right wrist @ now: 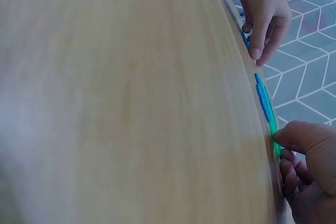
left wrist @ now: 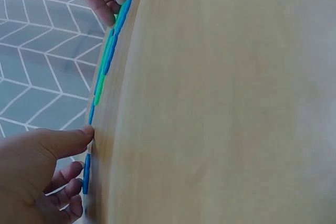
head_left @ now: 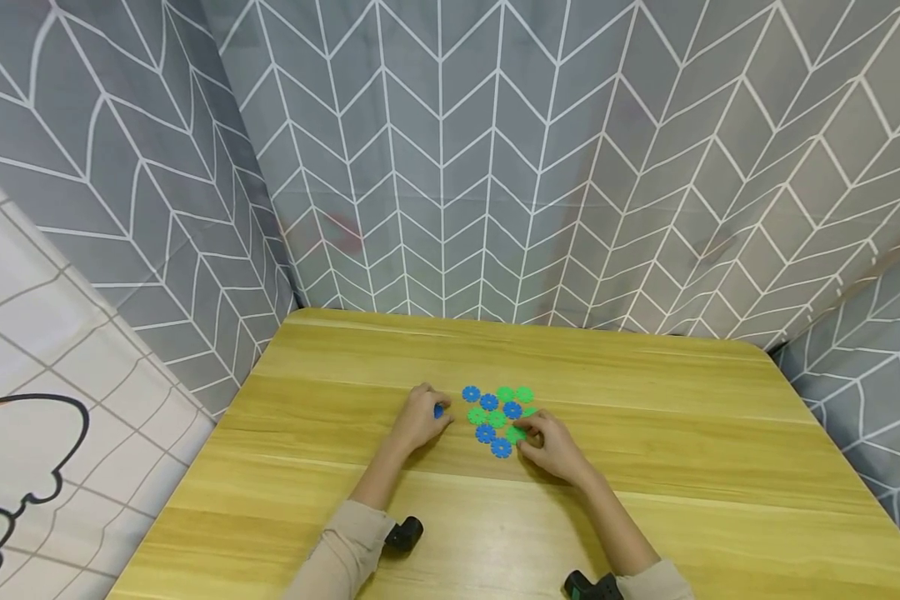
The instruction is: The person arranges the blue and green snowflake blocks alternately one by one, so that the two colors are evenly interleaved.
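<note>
Our left hand (head_left: 420, 423) rests on the table (head_left: 645, 467) with its fingers curled over one blue disc (head_left: 439, 410). The thumb and fingertips hold that disc at its edge, right against the wood. This blue disc sits alone, just to the left of the pile of discs (head_left: 501, 417).

Our right hand (head_left: 551, 446) is at the near right side of the pile. Its fingers pinch a green disc (head_left: 516, 434) that still lies flat on the table. In the right wrist view we see the thumb pressed on the green edge, with the other fingers curled under it.

The pile is a small bunch of flat blue and green discs with little notches around them, like snowflakes. They lie close together, some touching, near the middle of the table. From the wrist views they look very thin, so they are hard to lift.

To do this well, we think each hand should tip its disc up on one edge first, so a finger can slip under it. We should hold the discs by their rims and keep the notches free. We should move slowly, because a sleeve or a finger could bump the pile and scatter it.

Behind the pile hangs a grey curtain (head_left: 495, 167) with white lines.
</note>
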`<state>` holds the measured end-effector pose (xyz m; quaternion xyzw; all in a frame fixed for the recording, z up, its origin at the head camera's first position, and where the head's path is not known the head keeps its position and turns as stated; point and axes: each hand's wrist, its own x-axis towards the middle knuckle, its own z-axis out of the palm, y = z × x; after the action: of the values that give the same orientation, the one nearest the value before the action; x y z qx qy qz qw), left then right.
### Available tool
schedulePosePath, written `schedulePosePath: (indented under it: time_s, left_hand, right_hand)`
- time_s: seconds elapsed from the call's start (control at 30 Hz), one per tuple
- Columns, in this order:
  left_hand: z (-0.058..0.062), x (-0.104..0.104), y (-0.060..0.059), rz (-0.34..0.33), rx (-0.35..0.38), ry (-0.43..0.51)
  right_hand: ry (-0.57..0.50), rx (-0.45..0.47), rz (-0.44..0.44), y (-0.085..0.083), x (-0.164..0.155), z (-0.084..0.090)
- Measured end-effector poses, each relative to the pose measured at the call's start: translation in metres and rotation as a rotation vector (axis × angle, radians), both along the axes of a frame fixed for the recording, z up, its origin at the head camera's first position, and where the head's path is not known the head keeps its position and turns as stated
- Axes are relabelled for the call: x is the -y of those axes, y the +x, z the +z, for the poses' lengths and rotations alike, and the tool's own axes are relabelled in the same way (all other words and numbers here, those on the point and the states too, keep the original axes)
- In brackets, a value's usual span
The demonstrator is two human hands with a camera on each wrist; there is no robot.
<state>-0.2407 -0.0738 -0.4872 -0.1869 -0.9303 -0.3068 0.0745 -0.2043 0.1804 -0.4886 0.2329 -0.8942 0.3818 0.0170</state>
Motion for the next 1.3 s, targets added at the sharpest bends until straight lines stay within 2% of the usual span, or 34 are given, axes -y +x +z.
schedulePosePath:
  time_s: [0.17, 0.33, 0.43, 0.5, 0.63, 0.8, 0.87, 1.03, 1.3]
  left_hand:
    - [0.0, -0.002, -0.003, -0.012, 0.034, 0.015]
    - [0.002, -0.009, 0.0, -0.133, 0.082, -0.008]
    - [0.003, -0.015, 0.003, -0.195, 0.077, -0.041]
    - [0.002, -0.018, 0.004, -0.205, 0.058, -0.068]
    - [0.002, -0.017, 0.005, -0.176, 0.055, -0.064]
    - [0.003, 0.0, 0.004, -0.045, 0.09, -0.041]
    - [0.003, 0.008, 0.004, -0.012, 0.105, -0.045]
    - [0.002, 0.02, 0.002, -0.041, 0.126, -0.01]
    - [0.002, 0.023, -0.003, -0.064, 0.145, 0.035]
  right_hand:
    - [-0.005, -0.002, -0.012, 0.0, 0.0, 0.0]
    - [-0.017, 0.004, -0.025, 0.001, 0.001, -0.001]
    - [-0.021, 0.011, -0.038, 0.002, 0.002, -0.001]
    - [-0.022, 0.015, -0.048, 0.002, 0.002, -0.001]
    - [-0.01, 0.013, -0.051, 0.001, 0.004, -0.002]
    - [-0.005, 0.011, -0.049, 0.001, 0.005, -0.002]
    - [-0.009, 0.01, -0.052, 0.001, 0.005, -0.001]
    - [-0.01, 0.014, -0.065, 0.002, 0.004, 0.0]
    - [-0.03, -0.036, -0.07, 0.001, 0.004, -0.004]
